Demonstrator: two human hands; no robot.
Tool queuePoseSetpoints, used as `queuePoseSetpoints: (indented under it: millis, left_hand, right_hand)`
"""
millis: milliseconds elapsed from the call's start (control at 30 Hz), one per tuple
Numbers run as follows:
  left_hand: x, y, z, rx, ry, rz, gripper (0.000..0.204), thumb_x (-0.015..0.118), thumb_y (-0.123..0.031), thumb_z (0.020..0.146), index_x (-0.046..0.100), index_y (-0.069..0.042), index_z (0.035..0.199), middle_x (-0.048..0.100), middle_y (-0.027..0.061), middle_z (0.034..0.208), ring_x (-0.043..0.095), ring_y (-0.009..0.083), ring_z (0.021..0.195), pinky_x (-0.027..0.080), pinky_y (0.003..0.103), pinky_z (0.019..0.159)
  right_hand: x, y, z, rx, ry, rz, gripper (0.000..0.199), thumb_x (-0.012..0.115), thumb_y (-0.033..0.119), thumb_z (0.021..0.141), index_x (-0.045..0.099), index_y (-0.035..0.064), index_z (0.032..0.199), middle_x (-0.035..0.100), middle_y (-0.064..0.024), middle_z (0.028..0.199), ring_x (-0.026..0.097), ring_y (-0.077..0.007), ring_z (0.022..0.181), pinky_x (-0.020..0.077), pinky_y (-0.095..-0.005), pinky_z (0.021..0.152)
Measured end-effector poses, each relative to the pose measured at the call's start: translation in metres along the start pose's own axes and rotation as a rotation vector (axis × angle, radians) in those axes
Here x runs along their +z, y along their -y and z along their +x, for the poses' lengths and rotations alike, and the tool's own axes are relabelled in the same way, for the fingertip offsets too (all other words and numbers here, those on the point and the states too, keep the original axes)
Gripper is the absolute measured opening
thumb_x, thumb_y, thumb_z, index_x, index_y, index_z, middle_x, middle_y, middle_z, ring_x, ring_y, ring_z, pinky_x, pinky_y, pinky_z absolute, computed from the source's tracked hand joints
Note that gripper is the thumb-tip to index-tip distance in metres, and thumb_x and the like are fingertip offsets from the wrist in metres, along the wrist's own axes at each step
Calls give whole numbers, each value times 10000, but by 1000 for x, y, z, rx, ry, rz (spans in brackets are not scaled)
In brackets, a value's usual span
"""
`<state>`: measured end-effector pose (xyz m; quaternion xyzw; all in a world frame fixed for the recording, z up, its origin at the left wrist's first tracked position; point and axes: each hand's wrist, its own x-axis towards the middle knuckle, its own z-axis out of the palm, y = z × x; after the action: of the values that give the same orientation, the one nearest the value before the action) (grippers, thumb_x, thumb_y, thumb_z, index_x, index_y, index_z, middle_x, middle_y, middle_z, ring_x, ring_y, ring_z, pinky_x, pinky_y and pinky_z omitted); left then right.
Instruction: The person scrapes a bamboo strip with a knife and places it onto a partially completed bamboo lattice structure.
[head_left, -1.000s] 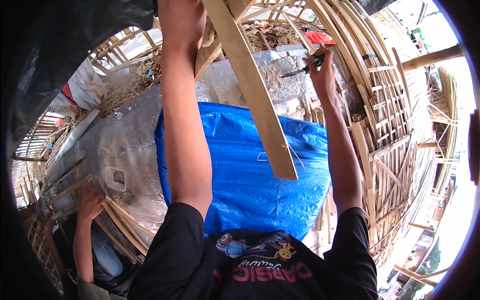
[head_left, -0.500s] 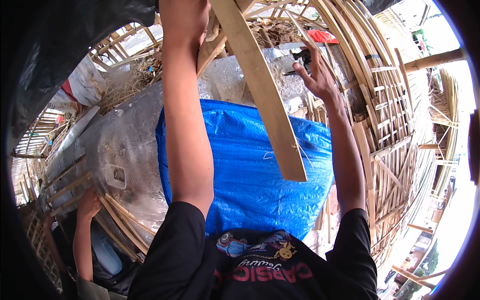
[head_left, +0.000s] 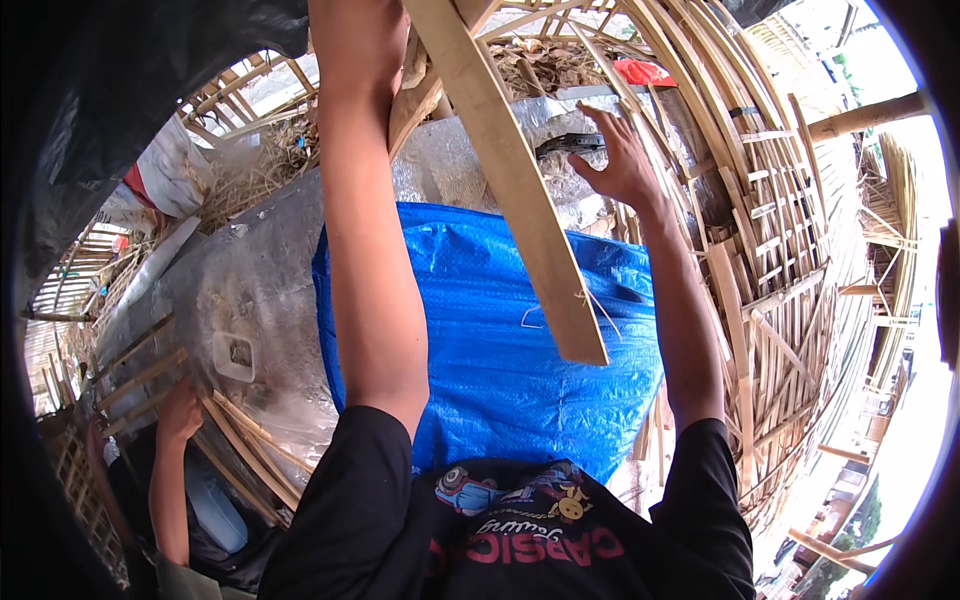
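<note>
My left arm reaches up to the top edge of the head view. Only the wrist and a bit of my left hand (head_left: 362, 30) show there, beside the upper part of a long flat wooden strip (head_left: 510, 190), and its fingers are out of sight. My right hand (head_left: 622, 165) is open, thumb and fingers apart, with nothing in its grasp. Close by its thumb and fingers is a black elongated tool (head_left: 570, 144) whose exact kind I cannot make out, over a silvery sheet. The strip slants down above a blue tarp (head_left: 480, 390), thin string at its lower end.
Woven bamboo lattice (head_left: 770, 200) rises at the right. A silvery foil surface (head_left: 270, 240) spreads left, with dry leaves (head_left: 540, 75) and a red piece of plastic (head_left: 642, 72) behind. Another person's hand (head_left: 180, 408) touches bamboo strips at lower left.
My right hand has shifted slightly left and nearer. The black tool, partly behind my fingers before, now shows left of them at a different angle. The wooden strip has moved slightly left.
</note>
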<state>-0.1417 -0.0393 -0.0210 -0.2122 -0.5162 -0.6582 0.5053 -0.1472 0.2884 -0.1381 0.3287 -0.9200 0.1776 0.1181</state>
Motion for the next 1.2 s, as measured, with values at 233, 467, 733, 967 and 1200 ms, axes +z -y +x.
queuePoseSetpoints:
  millis: [233,467,733,967,1200]
  left_hand:
    - [12,-47,7,-620,-62,-175,349,604,-416,950,531,-158,727,459,-60,594,496,59,488,431,222,465]
    - [9,-29,2,-603,-63,-226,344,590,-415,959,523,-152,747,465,-50,583,491,53,504,422,211,491]
    - [-7,-7,-1,-567,67,-331,327,557,-409,973,571,-96,880,485,6,568,477,86,441,389,223,431]
    - [6,-14,2,-627,213,-300,397,494,-452,989,544,-91,830,398,36,465,368,121,322,284,242,328]
    - [5,1,-1,-600,253,-317,324,353,-318,1051,505,-66,916,364,48,438,339,136,291,281,228,299]
  right_hand:
    - [10,-16,2,112,149,-44,259,722,129,833,668,52,1075,684,-120,1011,594,-329,1049,455,-451,898]
    - [7,-27,-31,523,-429,716,273,627,206,977,633,-32,1112,694,-72,961,631,-153,907,484,-316,866]
    - [15,-34,-71,670,-872,1667,259,510,239,1033,592,15,1134,649,-85,1069,608,-172,981,496,-332,909]
    - [49,-49,-88,827,-1123,1847,197,537,207,1016,562,32,1105,603,-91,1075,600,-214,1033,509,-380,958]
    - [65,-104,-116,769,-1499,2593,276,490,190,1027,485,-44,1174,558,-171,1169,572,-275,1117,483,-449,1050]
